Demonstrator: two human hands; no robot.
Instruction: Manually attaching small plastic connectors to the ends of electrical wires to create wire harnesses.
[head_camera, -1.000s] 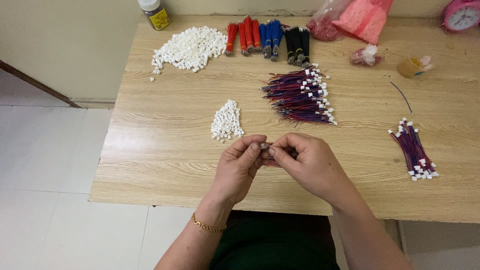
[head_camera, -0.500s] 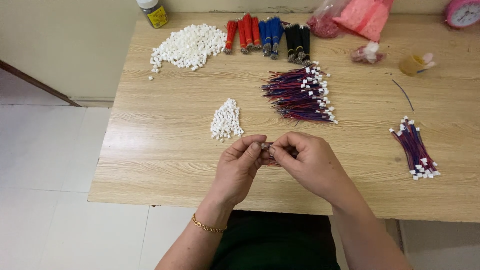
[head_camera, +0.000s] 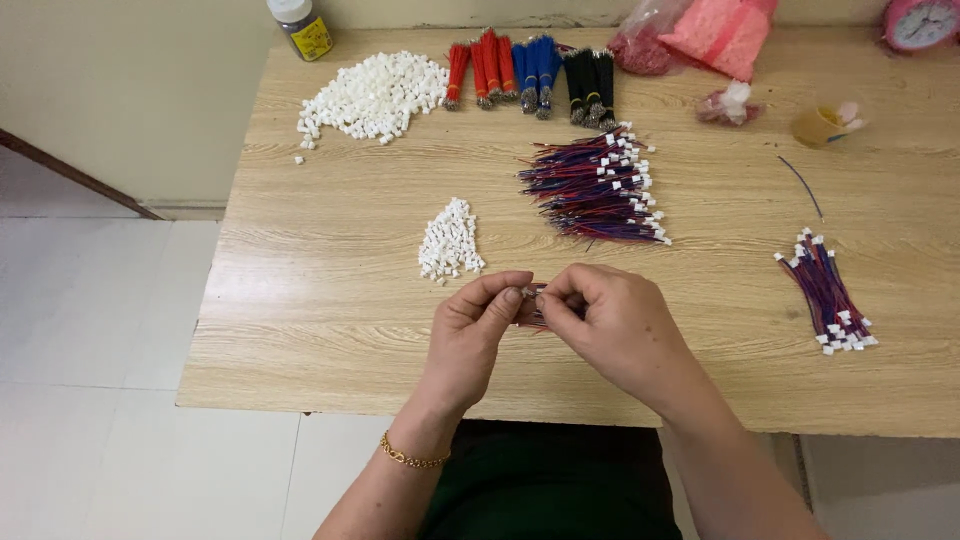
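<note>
My left hand (head_camera: 478, 335) and my right hand (head_camera: 612, 325) meet over the near middle of the wooden table (head_camera: 330, 300). Between their fingertips they pinch a small bunch of red, blue and black wires (head_camera: 535, 305) with a small white connector at its left end, mostly hidden by the fingers. A small heap of white connectors (head_camera: 449, 241) lies just beyond my left hand. A large pile of wires with white connectors fitted (head_camera: 598, 185) lies beyond my right hand.
At the far edge lie a big heap of white connectors (head_camera: 372, 96), red, blue and black wire bundles (head_camera: 530, 68), a yellow-labelled jar (head_camera: 300, 27), pink bags (head_camera: 700, 35) and a pink clock (head_camera: 920, 20). A small connector-tipped wire bundle (head_camera: 828, 292) lies right.
Both hands have stayed in place over the table's near middle, with only slight finger movement on the wires.
</note>
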